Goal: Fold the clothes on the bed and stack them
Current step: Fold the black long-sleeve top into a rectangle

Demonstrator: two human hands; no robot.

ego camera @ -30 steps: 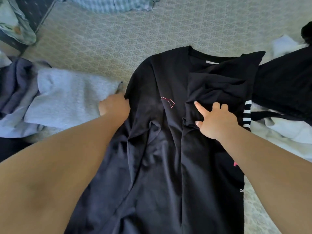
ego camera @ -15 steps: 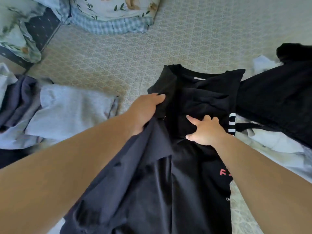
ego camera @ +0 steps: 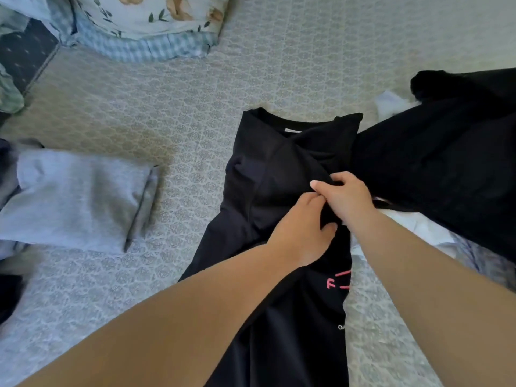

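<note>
Left side panel of black T-shirt (ego camera: pixel 279 174) now folded across to the right since half a second ago; left hand (ego camera: pixel 303 230) moved from the left edge to the garment's centre, meeting right hand (ego camera: pixel 349 199).

Position: T-shirt flat on patterned bedspread (ego camera: pixel 195 107), centre of scene, collar at far end, hem near.
Grip: left hand's fingers curled into the fabric at mid-chest; right hand's fingers curled over a bunched sleeve fold, pinching it.
Progress, judged: both lengthwise side folds about in; crosswise fold and stacking outstanding.
Other stock: grey garment (ego camera: pixel 78 199) at left, apparently folded; dark garment (ego camera: pixel 446 169) and pale items at right, unfolded; floral pillow (ego camera: pixel 145 20) at far left.
Markings: pink lettering at near right of shirt, partly hidden, unreadable; small white letters below, cut off by the fold; white neck label, too small to read.
</note>
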